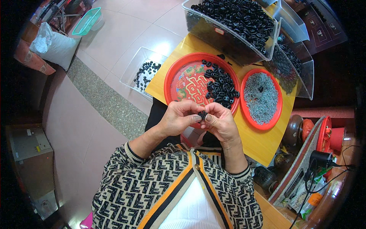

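Note:
My left hand (pixel 178 118) and my right hand (pixel 220 121) meet above the near edge of a yellow table (pixel 263 143), both pinching one small black plastic piece (pixel 202 114) between thumbs and fingertips. Just beyond the hands lies a big red round tray (pixel 183 82) with a pile of several black pieces (pixel 221 87) on its right half. To its right sits a smaller red plate (pixel 276 112) filled with thin grey metal bits (pixel 261 97).
A large clear bin (pixel 213 32) heaped with black pieces stands at the table's far side, with more clear bins (pixel 301 72) to its right. A clear box (pixel 133 72) with a few black pieces rests on the floor at left. Clutter, jars and cables fill the right.

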A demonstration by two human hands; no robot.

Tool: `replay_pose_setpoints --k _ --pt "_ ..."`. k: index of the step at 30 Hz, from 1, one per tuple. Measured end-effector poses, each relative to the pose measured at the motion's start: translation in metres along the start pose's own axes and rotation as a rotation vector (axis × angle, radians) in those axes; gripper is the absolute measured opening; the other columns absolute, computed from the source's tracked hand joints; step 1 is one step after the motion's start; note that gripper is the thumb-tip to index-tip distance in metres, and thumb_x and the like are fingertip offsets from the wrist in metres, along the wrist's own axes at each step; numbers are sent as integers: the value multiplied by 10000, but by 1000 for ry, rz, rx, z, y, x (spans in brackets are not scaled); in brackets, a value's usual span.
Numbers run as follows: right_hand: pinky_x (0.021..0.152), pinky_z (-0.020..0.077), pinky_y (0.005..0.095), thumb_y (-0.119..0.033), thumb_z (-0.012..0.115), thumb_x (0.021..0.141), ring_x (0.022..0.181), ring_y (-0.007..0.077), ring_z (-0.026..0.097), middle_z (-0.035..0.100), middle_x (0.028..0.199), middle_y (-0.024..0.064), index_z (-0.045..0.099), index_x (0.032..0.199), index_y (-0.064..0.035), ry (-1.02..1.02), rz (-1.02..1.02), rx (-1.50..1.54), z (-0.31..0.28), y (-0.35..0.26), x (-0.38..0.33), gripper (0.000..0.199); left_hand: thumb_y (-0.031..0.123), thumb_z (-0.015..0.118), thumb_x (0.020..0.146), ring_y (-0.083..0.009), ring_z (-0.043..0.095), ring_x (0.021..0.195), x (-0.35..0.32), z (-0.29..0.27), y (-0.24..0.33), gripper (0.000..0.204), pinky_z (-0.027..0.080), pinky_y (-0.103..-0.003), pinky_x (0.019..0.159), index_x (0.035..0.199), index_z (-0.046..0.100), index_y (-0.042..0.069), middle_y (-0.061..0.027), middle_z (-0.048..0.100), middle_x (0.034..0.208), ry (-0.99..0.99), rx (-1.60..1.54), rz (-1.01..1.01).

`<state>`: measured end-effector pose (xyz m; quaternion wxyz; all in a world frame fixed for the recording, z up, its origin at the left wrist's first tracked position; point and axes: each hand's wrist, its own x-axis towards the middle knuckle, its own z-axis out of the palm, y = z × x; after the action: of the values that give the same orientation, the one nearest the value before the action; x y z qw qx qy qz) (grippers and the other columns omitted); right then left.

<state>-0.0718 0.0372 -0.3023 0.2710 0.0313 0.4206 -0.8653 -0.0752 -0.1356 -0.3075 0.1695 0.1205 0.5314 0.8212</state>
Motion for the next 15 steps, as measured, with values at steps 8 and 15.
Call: replay_pose_setpoints --k 8,15 --pt "585 516 209 -92 622 777 678 99 581 575 815 25 529 902 -25 -15 40 34 -4 0 5 169 -32 597 753 -91 564 771 4 2 -1 137 479 -223 677 888 574 -23 -50 589 831 34 134 36" --pt "580 500 206 -97 622 779 664 80 570 572 757 15 539 872 -34 -8 7 -42 -6 -2 4 139 -42 579 755 -98 564 788 7 2 -4 161 474 -236 700 915 566 -29 -53 594 847 -18 269 26"
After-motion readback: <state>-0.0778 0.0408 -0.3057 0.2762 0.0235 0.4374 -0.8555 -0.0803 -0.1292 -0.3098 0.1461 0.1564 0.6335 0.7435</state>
